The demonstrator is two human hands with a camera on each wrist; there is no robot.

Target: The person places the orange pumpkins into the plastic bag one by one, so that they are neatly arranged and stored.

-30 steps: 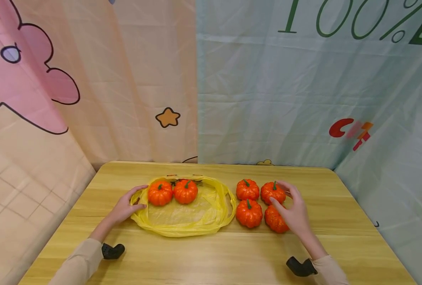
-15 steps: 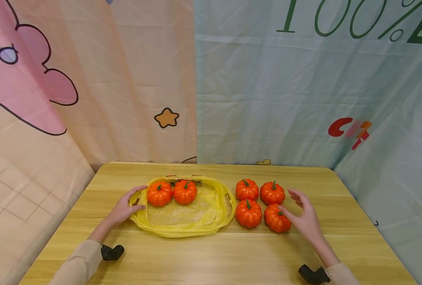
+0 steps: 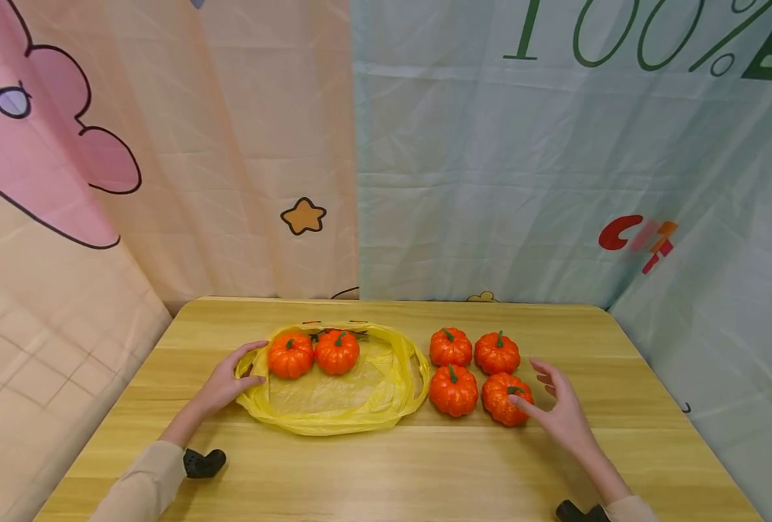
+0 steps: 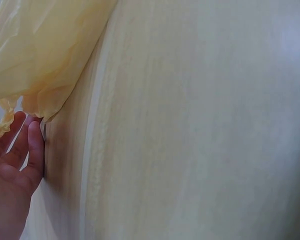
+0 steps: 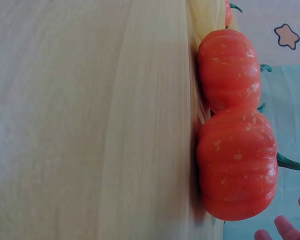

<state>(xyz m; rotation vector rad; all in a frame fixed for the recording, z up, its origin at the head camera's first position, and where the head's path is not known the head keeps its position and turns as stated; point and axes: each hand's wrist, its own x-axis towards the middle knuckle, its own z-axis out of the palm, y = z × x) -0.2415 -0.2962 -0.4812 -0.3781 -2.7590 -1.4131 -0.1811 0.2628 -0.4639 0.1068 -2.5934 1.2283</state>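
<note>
A yellow plastic bag point(image 3: 333, 424) lies spread open on the table, with two orange pumpkins inside, a left one point(image 3: 291, 356) and a right one point(image 3: 337, 352). My left hand point(image 3: 229, 375) holds the bag's left edge between thumb and fingers; in the left wrist view its fingertips meet the bag's handle. Right of the bag, several pumpkins with green stems stand in two rows. My right hand point(image 3: 562, 413) is beside the front right pumpkin point(image 3: 499, 404), fingers spread and thumb overlapping it in the head view. This pumpkin point(image 5: 237, 165) is nearest in the right wrist view.
The other loose pumpkins are the back left point(image 3: 451, 346), back right point(image 3: 497, 353) and front left point(image 3: 454, 390) ones, close together. A wooden table point(image 3: 386, 478) bears everything, its back edge close to a printed curtain point(image 3: 477, 181).
My right hand has drawn back from the back right pumpkin towards the front right one, which has shifted slightly. The left hand stays at the bag's edge.
</note>
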